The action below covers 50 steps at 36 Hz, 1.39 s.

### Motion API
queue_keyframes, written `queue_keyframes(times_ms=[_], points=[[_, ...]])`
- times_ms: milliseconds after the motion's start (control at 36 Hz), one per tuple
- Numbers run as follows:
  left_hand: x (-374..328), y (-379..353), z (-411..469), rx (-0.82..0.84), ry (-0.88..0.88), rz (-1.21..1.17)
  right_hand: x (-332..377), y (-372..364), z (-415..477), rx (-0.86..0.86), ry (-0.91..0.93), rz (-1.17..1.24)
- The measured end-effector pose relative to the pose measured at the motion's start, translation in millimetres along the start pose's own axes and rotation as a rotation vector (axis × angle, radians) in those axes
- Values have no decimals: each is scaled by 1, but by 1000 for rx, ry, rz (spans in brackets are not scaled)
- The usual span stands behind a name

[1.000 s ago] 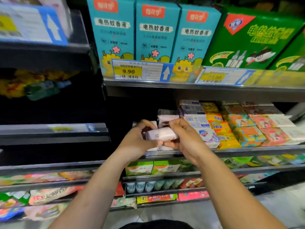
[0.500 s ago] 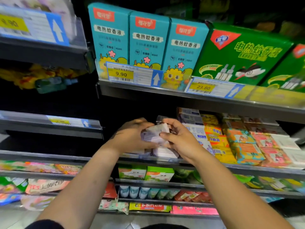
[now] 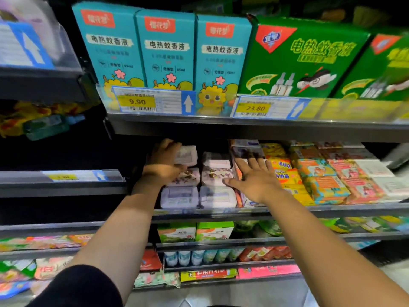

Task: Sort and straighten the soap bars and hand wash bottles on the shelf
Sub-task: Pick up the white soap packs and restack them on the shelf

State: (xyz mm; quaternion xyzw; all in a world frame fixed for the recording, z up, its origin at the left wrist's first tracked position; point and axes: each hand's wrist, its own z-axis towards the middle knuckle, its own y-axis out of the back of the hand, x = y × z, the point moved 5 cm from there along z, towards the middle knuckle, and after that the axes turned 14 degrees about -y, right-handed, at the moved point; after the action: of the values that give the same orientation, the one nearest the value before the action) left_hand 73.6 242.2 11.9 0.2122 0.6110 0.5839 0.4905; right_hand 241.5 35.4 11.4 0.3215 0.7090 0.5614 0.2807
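Because the pale soap bars (image 3: 218, 197) just behind the shelf rail (image 3: 321, 208) sit stacked in two columns, a sideways nudge could tip the front pair over that rail and off the shelf. Further back from the rail, the right hand (image 3: 254, 180) lies flat with fingers spread wide, holding nothing. Its thumb touches the flowered bars (image 3: 215, 173) and its fingers lie over the blue-and-white bars (image 3: 246, 149), so a careless sweep there could skew both piles. Farthest from the rail, the left hand (image 3: 164, 160) curls round one pale bar (image 3: 188, 155) at the top of the left column, close under the upper shelf (image 3: 243, 129). Set down crooked, it may well slide off the stack.
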Motion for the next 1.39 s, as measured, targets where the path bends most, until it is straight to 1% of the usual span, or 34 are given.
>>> queue_keyframes(times_ms=[56,167,250,333,361,444,556,611,639,694,722,778,806,861,917,972,1083,1222,1389], points=[[5,-5,7,61,21,-10,0,-1,1,0,-4,7],[7,-17,12,103,38,-67,-1,-1,1,6,-7,14],[11,-34,5,184,95,-115,-1,0,0,11,-10,14],[21,-45,-4,195,151,-168,-1,0,0,17,-2,12],[21,-46,-6,206,145,-151,0,1,-1,17,-1,11],[9,-41,-15,273,122,33,1,2,0,14,2,7],[-23,-32,-21,241,103,127,3,4,-1,54,-2,7],[-37,-39,-28,258,101,188,3,5,0,95,-7,19],[-42,-46,-33,266,118,158,4,7,0,109,-8,28],[-48,-59,-46,277,175,0,8,15,-2,93,5,49],[-49,-59,-49,235,165,-23,10,19,-2,60,24,56],[-48,-51,-51,124,103,120,18,30,0,29,93,96],[-47,-48,-49,98,78,175,24,34,1,46,129,102],[-43,-47,-45,115,69,183,35,39,11,59,199,82],[-43,-49,-43,145,60,151,44,45,24,17,273,46],[-43,-48,-42,155,50,165,53,52,26,44,301,-16],[-43,-46,-43,182,57,181,61,58,28,102,276,-26],[-41,-51,-43,189,47,164,67,41,38,218,251,-65],[-40,-53,-42,162,35,159,75,35,54,170,224,-171]])
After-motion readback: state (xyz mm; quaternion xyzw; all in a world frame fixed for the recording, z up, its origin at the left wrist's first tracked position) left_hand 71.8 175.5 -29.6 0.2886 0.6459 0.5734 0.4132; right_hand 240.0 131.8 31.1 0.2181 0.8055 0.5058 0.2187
